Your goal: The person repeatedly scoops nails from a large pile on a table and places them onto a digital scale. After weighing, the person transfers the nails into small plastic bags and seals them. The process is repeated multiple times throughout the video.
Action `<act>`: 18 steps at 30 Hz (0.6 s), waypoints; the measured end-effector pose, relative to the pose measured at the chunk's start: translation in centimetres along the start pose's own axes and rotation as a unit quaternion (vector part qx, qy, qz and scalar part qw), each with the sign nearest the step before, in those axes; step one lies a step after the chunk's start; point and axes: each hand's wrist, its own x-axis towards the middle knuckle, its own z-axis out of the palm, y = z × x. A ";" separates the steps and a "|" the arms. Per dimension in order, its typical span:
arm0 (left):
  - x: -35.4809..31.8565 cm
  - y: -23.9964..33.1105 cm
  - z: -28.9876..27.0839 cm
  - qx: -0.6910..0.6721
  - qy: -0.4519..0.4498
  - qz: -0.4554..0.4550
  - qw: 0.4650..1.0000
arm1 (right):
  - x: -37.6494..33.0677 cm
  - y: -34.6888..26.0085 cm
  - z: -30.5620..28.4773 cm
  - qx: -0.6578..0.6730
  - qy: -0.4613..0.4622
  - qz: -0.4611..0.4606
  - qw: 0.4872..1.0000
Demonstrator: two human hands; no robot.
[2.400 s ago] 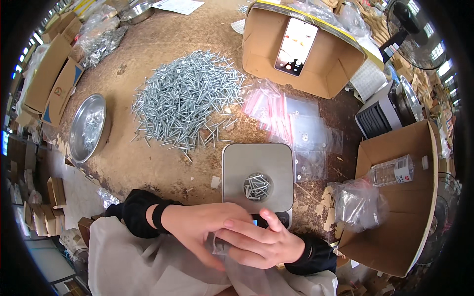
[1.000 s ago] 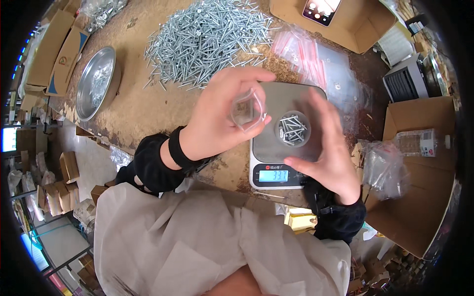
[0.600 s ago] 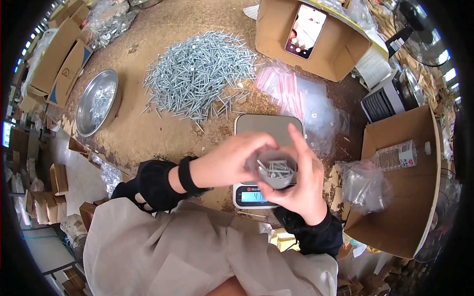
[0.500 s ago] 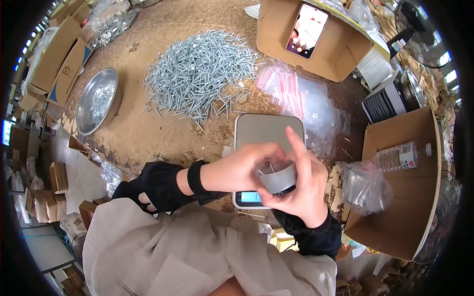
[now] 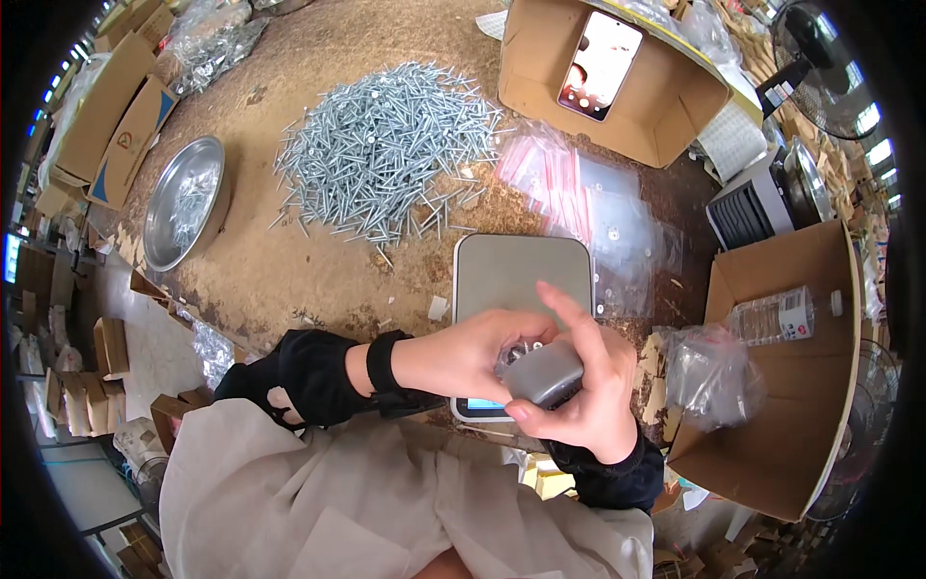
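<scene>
Surface: worn brown worktable (image 5: 265, 289). The right hand (image 5: 606, 391) is clamped around a grey cup (image 5: 548, 374), tilted leftward above the near part of the scale (image 5: 521, 275). The left hand (image 5: 468, 355) is closed around a clear bag (image 5: 508, 360) at the cup's mouth. Beyond the scale, to its left: heap of screws (image 5: 386, 154); to its right: flat zip bags (image 5: 612, 232). Farther right of the scale: open carton (image 5: 805, 415) containing a clear bottle (image 5: 767, 318).
</scene>
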 end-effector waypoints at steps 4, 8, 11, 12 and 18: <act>0.0 0.0 -0.3 0.003 -0.002 -0.007 1.000 | -0.6 0.5 0.5 0.102 0.019 0.031 0.994; 0.2 0.8 -0.5 -0.001 0.024 0.012 1.000 | -1.2 1.0 0.5 0.213 0.089 0.098 0.968; 0.0 1.0 -0.8 0.000 0.012 0.019 1.000 | -0.1 2.2 0.0 0.157 0.134 0.088 0.975; 0.0 0.5 -0.9 -0.007 0.003 0.032 0.999 | 0.1 2.6 -0.1 0.119 0.143 0.078 0.979; -0.7 1.8 -0.9 -0.015 0.071 0.068 0.995 | 0.3 2.6 0.5 -0.091 0.003 0.112 0.990</act>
